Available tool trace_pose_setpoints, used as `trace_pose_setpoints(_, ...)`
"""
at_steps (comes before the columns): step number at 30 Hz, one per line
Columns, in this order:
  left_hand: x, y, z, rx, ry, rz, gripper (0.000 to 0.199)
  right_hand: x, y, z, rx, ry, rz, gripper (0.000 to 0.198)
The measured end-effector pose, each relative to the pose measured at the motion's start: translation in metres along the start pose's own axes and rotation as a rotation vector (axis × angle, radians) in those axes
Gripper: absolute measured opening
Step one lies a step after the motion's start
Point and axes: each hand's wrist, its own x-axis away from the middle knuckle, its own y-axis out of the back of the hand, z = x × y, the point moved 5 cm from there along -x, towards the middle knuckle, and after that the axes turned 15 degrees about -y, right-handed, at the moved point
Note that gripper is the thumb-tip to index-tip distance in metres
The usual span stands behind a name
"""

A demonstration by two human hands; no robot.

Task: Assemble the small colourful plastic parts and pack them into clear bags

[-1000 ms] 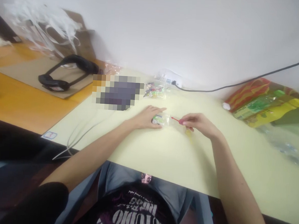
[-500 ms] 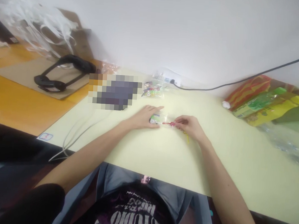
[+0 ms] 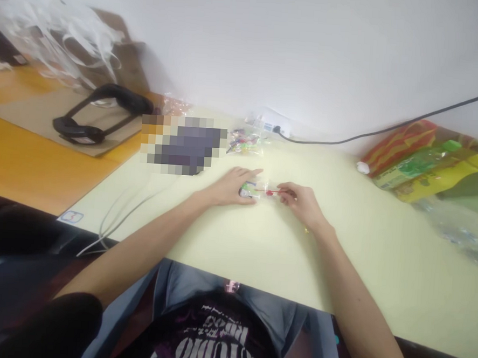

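My left hand [image 3: 232, 188] rests on the table, thumb and fingers curved round a small clear plastic bag [image 3: 265, 187]. Inside its curve, green and white bits [image 3: 247, 189] show through the plastic. With the fingertips of my right hand [image 3: 300, 200] pinched together, I hold the end of a thin red cord [image 3: 277, 191]. The cord runs leftward to the bag, and a small red lump sits along it. Below my right wrist a bit of yellow [image 3: 306, 230] shows; what it belongs to is hidden.
Behind my hands lies a clear bag of colourful small pieces [image 3: 245, 141], beside a blurred-out dark object [image 3: 192, 146]. Colourful packets [image 3: 418, 163] lie at right. A black frame-like device [image 3: 101, 114] rests on cardboard at left. White cables [image 3: 127, 215] cross the left edge.
My right hand has shifted slightly right and up, and more red cord shows between it and the bag. The yellow strand below it is now mostly hidden. My left hand has stayed in place.
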Motion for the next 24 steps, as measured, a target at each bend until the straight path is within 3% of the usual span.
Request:
trace_pose_setpoints(4,0.0,0.0,-0.001,0.01,-0.008,-0.002,0.091,0.001,0.003,-0.003,-0.025,-0.042,-0.047,0.015)
trace_pose_setpoints(11,0.001,0.0,0.0,0.006,-0.016,-0.021,0.092,-0.001,0.002,0.001,0.145,0.029,-0.051,0.027)
trace_pose_setpoints(17,-0.001,0.0,0.0,-0.002,-0.019,-0.015,0.092,-0.007,-0.001,-0.002,0.097,0.019,-0.081,0.018)
trace_pose_setpoints(24,-0.004,-0.001,0.0,-0.011,-0.05,-0.016,0.093,-0.02,0.004,0.009,0.242,0.186,-0.09,0.011)
